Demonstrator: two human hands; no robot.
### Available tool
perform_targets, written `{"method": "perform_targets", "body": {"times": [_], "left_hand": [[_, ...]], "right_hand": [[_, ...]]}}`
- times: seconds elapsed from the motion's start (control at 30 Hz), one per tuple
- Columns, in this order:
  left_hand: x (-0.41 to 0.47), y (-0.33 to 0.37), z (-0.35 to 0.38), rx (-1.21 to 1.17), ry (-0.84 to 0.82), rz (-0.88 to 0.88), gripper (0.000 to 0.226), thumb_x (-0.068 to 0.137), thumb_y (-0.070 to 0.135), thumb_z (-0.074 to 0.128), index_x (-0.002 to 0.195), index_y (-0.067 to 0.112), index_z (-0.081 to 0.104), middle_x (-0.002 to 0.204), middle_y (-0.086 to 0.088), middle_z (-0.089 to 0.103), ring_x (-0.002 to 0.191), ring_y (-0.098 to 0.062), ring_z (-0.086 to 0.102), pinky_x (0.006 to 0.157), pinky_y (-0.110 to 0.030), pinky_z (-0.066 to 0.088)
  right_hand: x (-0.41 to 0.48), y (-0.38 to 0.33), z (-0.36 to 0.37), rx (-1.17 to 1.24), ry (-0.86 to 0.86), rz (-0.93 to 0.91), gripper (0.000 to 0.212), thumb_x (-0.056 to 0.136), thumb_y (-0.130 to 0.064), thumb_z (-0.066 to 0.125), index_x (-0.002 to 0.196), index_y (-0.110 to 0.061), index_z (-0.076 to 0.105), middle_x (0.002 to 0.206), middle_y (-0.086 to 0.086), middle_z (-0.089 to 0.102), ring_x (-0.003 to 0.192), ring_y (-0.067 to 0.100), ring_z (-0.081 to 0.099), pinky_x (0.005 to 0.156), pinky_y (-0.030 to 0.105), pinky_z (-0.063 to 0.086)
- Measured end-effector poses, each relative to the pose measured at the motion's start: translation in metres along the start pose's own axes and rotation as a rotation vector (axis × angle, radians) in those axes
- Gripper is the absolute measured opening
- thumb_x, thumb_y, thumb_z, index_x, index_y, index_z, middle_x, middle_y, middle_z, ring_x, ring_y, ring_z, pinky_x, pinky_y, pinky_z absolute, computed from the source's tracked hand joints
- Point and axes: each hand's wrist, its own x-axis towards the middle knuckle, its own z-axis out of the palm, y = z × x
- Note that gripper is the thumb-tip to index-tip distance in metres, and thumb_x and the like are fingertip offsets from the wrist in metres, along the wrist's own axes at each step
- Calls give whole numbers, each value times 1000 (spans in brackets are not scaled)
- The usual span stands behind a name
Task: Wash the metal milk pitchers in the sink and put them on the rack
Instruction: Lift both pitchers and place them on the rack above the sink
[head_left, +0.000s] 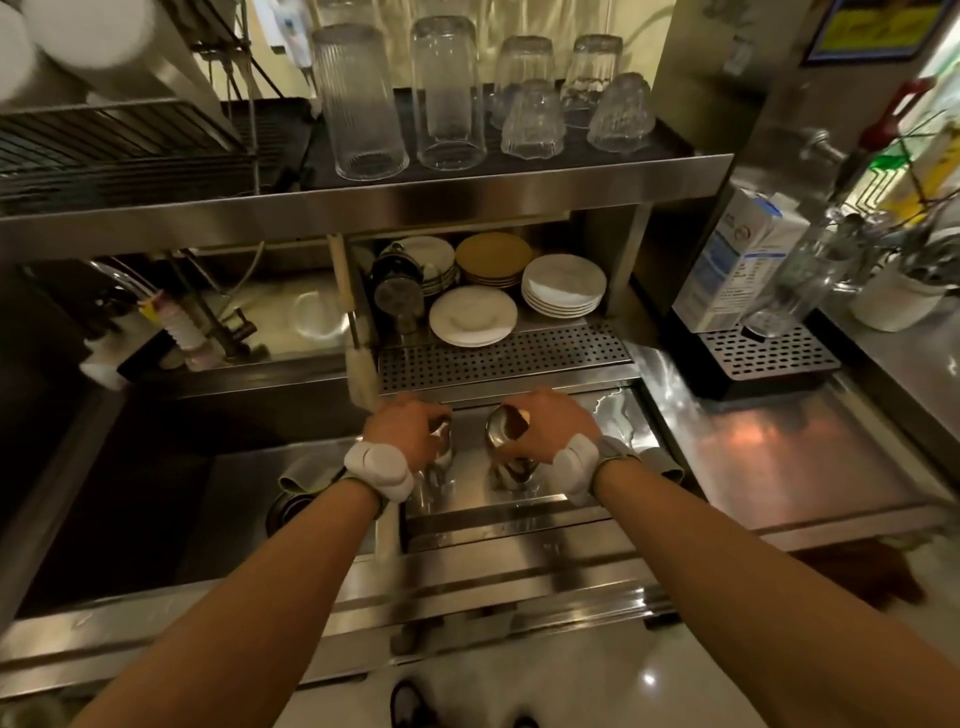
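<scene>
Two metal milk pitchers stand on the steel draining surface (519, 499) to the right of the sink basin (156, 467). My left hand (402, 428) grips the left pitcher (441, 457) from above, hiding most of it. My right hand (545, 426) grips the right pitcher (506, 434) by its side; its open mouth shows brown residue inside. Both wrists wear white padded bands. A wire dish rack (119, 145) sits on the upper shelf at the far left.
Upturned glasses (447, 93) line the upper shelf. Stacks of saucers (563, 286) and plates sit below it, behind a perforated drain strip (504, 358). A tap (119, 280) with a hose hangs over the dark basin. A milk carton (727, 260) and a glass stand at right.
</scene>
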Motion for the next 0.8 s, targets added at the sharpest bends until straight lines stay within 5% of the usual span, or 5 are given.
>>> {"method": "perform_targets", "body": {"times": [0.13, 0.33, 0.43, 0.63, 0.8], "left_hand": [[1, 2, 3, 15, -63, -11, 60, 67, 71, 51, 121, 44, 49, 123, -7, 51, 120, -34, 48, 96, -43, 43], [7, 8, 10, 22, -79, 46, 103, 69, 51, 74, 149, 31, 13, 156, -13, 15, 143, -36, 20, 115, -49, 20], [16, 16, 17, 81, -122, 89, 109, 73, 41, 75, 150, 32, -1, 157, -13, 11, 142, -38, 23, 114, -50, 26], [20, 27, 19, -18, -53, 11, 82, 67, 25, 78, 135, 20, 32, 136, -16, 36, 116, -38, 52, 97, -46, 49], [17, 11, 4, -27, -8, 41, 85, 64, 32, 78, 135, 23, 32, 134, -14, 36, 120, -38, 46, 98, -45, 46]], "right_hand": [[3, -7, -6, -223, 41, 117, 89, 60, -74, 67, 126, -16, 54, 130, 10, 48, 120, 32, 44, 99, 45, 40], [9, -3, 1, -214, -116, 4, 101, 58, -45, 82, 142, -22, 31, 139, 8, 44, 125, 34, 41, 101, 47, 39], [12, 1, 1, -242, -134, -22, 109, 58, -40, 82, 147, -26, 22, 143, 10, 40, 127, 37, 40, 101, 47, 40], [14, -1, 4, -270, -155, -44, 103, 58, -33, 84, 144, -21, 28, 139, 12, 41, 125, 38, 43, 99, 46, 44], [16, -25, -4, -227, -59, -5, 94, 57, -35, 83, 134, -16, 34, 129, 13, 42, 114, 37, 49, 88, 44, 49]]}}
